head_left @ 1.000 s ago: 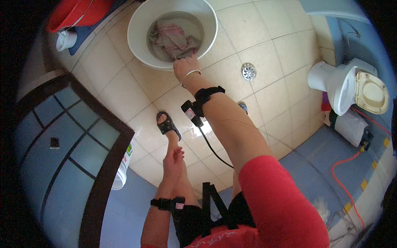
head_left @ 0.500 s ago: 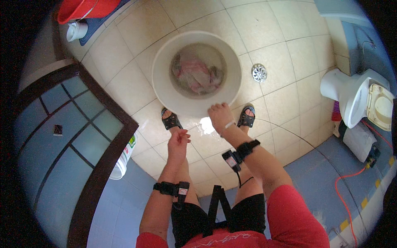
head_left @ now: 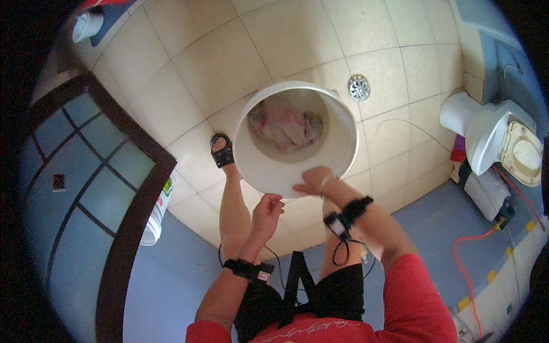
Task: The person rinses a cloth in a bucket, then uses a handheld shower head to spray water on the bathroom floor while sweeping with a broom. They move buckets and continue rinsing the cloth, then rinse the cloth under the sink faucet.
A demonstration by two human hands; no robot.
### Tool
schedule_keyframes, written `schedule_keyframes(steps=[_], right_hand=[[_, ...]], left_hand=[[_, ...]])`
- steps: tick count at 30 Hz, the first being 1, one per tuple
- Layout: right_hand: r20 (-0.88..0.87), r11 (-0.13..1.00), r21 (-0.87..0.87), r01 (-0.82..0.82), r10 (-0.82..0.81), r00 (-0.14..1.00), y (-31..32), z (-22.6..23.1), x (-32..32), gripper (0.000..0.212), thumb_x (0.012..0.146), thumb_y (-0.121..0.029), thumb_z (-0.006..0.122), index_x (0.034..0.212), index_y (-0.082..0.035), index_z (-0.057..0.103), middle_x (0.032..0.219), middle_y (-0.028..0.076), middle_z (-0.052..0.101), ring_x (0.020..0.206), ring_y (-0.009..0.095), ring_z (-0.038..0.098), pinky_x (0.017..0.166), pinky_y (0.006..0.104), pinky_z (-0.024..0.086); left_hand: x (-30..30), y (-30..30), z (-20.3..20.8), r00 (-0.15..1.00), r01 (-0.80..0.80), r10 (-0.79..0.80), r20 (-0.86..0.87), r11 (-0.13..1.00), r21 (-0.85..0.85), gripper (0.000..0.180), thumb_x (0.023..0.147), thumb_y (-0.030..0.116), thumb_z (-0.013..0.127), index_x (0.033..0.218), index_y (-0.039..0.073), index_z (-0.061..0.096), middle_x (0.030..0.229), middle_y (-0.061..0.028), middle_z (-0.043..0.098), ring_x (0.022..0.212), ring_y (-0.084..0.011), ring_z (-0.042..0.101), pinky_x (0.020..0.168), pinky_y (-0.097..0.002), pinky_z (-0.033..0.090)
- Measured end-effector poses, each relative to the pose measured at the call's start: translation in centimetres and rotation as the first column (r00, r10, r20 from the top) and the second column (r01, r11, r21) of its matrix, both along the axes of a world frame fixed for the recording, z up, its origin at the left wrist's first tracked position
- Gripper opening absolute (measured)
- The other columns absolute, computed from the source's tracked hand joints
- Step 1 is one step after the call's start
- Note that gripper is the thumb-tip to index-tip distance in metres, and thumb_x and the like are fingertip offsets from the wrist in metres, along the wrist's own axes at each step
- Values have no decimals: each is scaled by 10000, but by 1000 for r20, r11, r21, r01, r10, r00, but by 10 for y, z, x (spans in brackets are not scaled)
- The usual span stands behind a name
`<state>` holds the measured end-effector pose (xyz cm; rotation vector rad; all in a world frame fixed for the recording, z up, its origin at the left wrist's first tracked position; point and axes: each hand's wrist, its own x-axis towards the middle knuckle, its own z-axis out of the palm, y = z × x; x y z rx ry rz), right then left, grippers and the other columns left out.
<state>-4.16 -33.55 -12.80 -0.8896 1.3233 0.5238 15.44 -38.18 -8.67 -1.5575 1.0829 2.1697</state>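
A large round white tub [head_left: 296, 177] stands in front of me, tilted so its water gathers toward the far side. Pink and greyish cloth [head_left: 289, 127] lies soaking in that water. My right hand [head_left: 318, 182] is closed over the tub's near rim, fingers reaching inside. Just short of the rim, my left hand [head_left: 267, 217] has its fingers curled in, with nothing seen between them; whether its fingertips touch the tub I cannot tell. Black bands with small devices circle both forearms.
A metal floor drain [head_left: 359, 88] lies just beyond the tub. At the right stands a white toilet [head_left: 486, 134], with an orange hose [head_left: 457, 251] below it. A dark-framed glass door [head_left: 97, 171] rises at the left, a white bucket [head_left: 151, 228] beside it. My sandalled foot [head_left: 222, 150] is left of the tub.
The tub has come nearer to me and slightly right, and now tilts. My right hand has moved with its rim. My left hand has shifted right and nearer to me.
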Motion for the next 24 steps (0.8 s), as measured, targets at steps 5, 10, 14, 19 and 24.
schedule_keyframes(steps=[5, 10, 14, 19, 24], right_hand=[[-205, 686, -718, -119, -44, 978, -86, -67, -13, 675, 679, -355, 663, 1274, -177, 397, 1303, 149, 386, 1143, 365, 406, 912, 511, 354], [-336, 830, -468, -302, 149, 930, -106, -116, -13, 584, 694, -368, 651, 1229, -217, 469, 1350, 89, 331, 1196, 336, 343, 929, 528, 332], [-399, 962, -265, -67, -46, 916, -59, -149, -27, 618, 656, -450, 678, 1171, -158, 499, 1304, 145, 383, 1182, 350, 359, 866, 504, 401], [-374, 801, -548, 242, -494, 785, -11, -141, -18, 408, 748, -325, 628, 1051, -55, 577, 1209, 219, 454, 1173, 383, 359, 929, 412, 380], [445, 184, -423, 887, -811, 381, 7, -8, 16, 317, 745, -94, 611, 1057, -54, 573, 1264, 205, 415, 1207, 364, 349, 1019, 394, 262]], left_hand=[[-16, -13, -19, 995, -90, 94, -36, 991, 100, 169, 885, 82, 483, 1039, 14, 484, 875, -97, 586, 748, -152, 591, 663, -260, 495], [-37, -26, -31, 967, -212, 236, -93, 952, 220, 176, 881, 83, 494, 1043, 16, 473, 896, -78, 566, 766, -139, 579, 683, -255, 485], [-44, -33, -52, 970, -205, 231, -81, 947, 248, 204, 889, 114, 493, 1063, 11, 463, 926, -76, 567, 815, -157, 581, 717, -272, 488], [-62, -34, -75, 923, -385, 369, 109, 879, 282, 436, 874, 303, 530, 1227, 94, 381, 1181, -95, 443, 995, -228, 508, 793, -379, 471], [-82, -35, -87, 661, -738, 691, 292, 528, 419, 553, 837, 444, 531, 1259, 132, 356, 1155, -85, 450, 987, -229, 493, 806, -388, 449]])
